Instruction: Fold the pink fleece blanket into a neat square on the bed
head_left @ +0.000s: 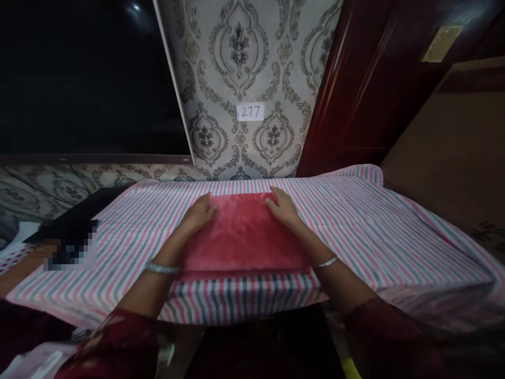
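Observation:
A folded red plush cloth [244,231] lies flat on the striped tablecloth, its front edge close to the table's near side. My left hand [199,212] rests at the cloth's far left corner, fingers stretched forward and thumb apart over the edge. At the far right corner is my right hand [283,209], with its fingers extended and its thumb touching the cloth. Both hands look open against the sides of the cloth rather than closed round it. Each wrist wears a silvery bangle.
A pink, white and grey striped tablecloth [347,226] covers the table. Another person's arm [27,268] reaches in at left beside a pixelated patch. A large screen [87,79], patterned wall with a "277" paper [251,111], dark red door [355,84] and cardboard box [453,142] surround it.

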### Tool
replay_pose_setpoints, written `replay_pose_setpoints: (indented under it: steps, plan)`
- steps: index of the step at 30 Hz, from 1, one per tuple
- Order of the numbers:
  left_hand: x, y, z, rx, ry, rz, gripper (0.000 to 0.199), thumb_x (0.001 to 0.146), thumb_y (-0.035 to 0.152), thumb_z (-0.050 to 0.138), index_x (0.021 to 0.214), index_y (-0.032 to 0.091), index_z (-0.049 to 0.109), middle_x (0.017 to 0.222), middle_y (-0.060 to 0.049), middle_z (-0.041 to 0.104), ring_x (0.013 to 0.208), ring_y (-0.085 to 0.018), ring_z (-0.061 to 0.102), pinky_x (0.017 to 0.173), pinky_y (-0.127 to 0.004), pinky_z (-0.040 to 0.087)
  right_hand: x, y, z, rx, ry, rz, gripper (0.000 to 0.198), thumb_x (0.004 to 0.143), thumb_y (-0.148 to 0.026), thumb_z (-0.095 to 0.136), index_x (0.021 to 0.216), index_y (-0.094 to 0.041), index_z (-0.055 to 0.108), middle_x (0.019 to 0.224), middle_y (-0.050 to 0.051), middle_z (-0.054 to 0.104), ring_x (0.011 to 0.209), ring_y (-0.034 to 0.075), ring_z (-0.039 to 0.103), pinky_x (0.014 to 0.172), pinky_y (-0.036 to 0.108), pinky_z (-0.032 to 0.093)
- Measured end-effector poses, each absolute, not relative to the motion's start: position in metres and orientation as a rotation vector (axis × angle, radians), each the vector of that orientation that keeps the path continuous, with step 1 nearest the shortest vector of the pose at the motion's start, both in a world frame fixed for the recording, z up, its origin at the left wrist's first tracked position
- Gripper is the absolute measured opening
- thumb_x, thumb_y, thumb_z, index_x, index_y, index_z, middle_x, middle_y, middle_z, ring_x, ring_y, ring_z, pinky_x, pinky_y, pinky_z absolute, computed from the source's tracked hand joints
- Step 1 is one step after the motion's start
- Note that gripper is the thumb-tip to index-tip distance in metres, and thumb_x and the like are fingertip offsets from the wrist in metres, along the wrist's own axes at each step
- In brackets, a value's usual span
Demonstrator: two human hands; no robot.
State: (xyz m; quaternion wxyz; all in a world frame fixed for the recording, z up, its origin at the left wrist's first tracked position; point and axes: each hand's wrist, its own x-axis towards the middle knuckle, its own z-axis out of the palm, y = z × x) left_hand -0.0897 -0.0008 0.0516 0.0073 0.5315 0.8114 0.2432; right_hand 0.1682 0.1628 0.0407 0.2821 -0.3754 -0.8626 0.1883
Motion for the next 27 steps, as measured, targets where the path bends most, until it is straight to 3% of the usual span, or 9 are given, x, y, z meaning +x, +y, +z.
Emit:
replay_pose_setpoints:
  steps: [3,7,10,27]
  plan:
    - [-0.072,0.036,0.053,1.656,2.690,0.420,0.060,0.097,0.041,0.046,0.148,0.009,0.049,0.150,-0.023,0.053,0.144,-0.035,0.045,0.119,-0.052,0.034,0.129,0.160,0.048,-1.207,-2.421,0.299,0.058,0.103,-0.038,0.041,0.154,-0.011,0.044,0.157,0.021,0.044,0.147,0.034,0.036,0.119,0.051,0.028]
    - [-0.068,0.048,0.028,1.577,2.888,0.252,0.058,0.101,0.046,0.040,0.144,0.010,0.053,0.147,-0.026,0.053,0.141,-0.041,0.043,0.115,-0.063,0.030,0.116,0.165,0.021,-1.316,-2.410,0.163,0.051,0.104,-0.042,0.040,0.142,-0.013,0.059,0.143,0.022,0.056,0.137,0.036,0.042,0.114,0.056,0.029]
    - [-0.075,0.043,0.009,1.630,2.901,0.314,0.058,0.103,0.046,0.034,0.148,0.013,0.050,0.150,-0.024,0.051,0.142,-0.039,0.042,0.115,-0.062,0.031,0.121,0.174,-0.001,-1.252,-2.387,0.126,0.049,0.104,-0.044,0.038,0.134,-0.015,0.065,0.137,0.021,0.061,0.133,0.036,0.044,0.111,0.056,0.031]
    - [-0.078,0.042,0.003,1.534,2.877,0.330,0.063,0.103,0.048,0.033,0.150,0.007,0.044,0.155,-0.023,0.046,0.147,-0.036,0.036,0.120,-0.057,0.028,0.122,0.178,-0.008,-1.252,-2.415,0.167,0.052,0.106,-0.045,0.035,0.142,-0.015,0.058,0.145,0.018,0.057,0.142,0.036,0.037,0.114,0.055,0.027]
